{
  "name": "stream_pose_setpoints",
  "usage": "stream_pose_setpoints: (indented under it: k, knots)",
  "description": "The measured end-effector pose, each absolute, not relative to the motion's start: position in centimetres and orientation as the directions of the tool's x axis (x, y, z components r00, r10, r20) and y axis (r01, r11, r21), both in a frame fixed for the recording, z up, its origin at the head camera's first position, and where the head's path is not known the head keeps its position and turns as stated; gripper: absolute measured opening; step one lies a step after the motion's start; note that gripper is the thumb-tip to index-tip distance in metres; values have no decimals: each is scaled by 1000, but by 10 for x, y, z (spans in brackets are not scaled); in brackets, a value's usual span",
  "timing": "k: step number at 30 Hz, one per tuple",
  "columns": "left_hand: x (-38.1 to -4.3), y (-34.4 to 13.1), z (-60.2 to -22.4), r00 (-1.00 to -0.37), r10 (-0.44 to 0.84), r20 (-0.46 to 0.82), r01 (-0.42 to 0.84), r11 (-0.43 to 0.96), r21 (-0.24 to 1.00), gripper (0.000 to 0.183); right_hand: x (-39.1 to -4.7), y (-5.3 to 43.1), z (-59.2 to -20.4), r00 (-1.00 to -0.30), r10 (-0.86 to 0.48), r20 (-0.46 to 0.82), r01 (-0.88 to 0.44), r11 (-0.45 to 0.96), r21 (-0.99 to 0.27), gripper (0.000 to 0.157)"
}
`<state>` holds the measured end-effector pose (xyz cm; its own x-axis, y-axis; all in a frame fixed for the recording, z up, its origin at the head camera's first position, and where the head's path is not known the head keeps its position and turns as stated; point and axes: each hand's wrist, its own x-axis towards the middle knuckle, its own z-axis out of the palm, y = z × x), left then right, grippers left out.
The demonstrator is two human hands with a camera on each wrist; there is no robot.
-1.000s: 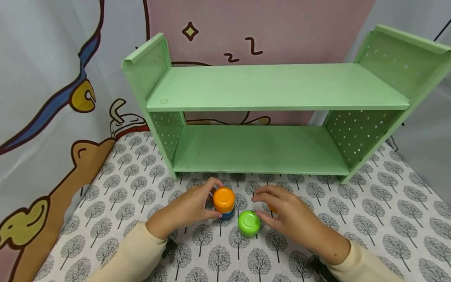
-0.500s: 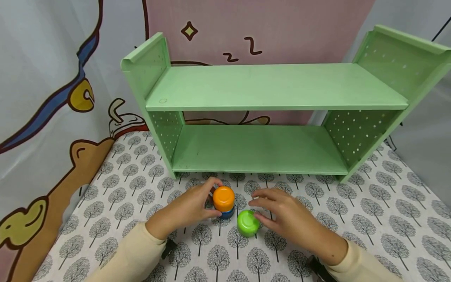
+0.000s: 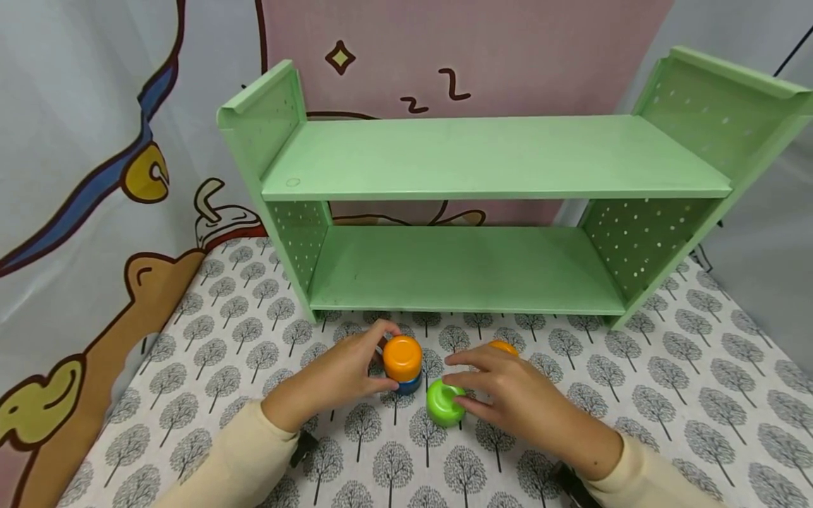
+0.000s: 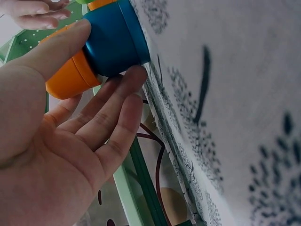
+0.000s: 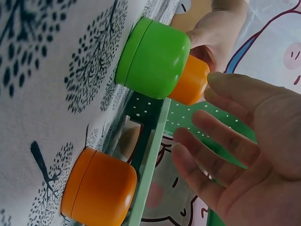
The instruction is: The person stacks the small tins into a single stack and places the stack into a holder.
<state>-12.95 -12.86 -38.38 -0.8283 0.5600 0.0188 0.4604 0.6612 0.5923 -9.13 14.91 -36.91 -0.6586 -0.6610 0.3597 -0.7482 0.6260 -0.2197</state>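
Observation:
An orange cup (image 3: 402, 358) sits upside down on a blue cup (image 4: 115, 40), the two forming a small stack on the cloth. My left hand (image 3: 346, 367) holds this stack from the left, thumb on the near side and fingers curled round the far side. To the right of it a green cup (image 3: 444, 403), also upside down, stands on the cloth. My right hand (image 3: 514, 388) reaches over from the right with fingers spread, thumb and fingertips just above the green cup. Behind that hand, a second orange cup (image 5: 101, 188) is mostly hidden in the head view.
A light green two-tier shelf (image 3: 470, 268) with dotted side panels stands just beyond the cups. The table is covered with a tree-print cloth (image 3: 229, 367). Cartoon-print curtains (image 3: 76, 176) hang at the back and left.
My right hand has shifted slightly left, over the green cup, and the second orange cup now shows behind it. My left hand has stayed at the stack.

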Motion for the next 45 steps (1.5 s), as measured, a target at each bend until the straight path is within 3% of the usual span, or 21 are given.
stream_pose_setpoints:
  k: [8, 25, 45]
  knots:
    - [-130, -129, -384, -827, 562, 16, 460, 659, 595, 75, -91, 148, -370, -620, -695, 364, -781, 590, -204, 31]
    - [-129, -129, -382, -830, 558, -7, 445, 671, 593, 77, -90, 147, -372, -629, -702, 335, -777, 580, -244, 30]
    - [-130, -130, -381, -833, 553, -30, 427, 676, 600, 77, -90, 144, -374, -577, -735, 356, -817, 531, -225, 34]
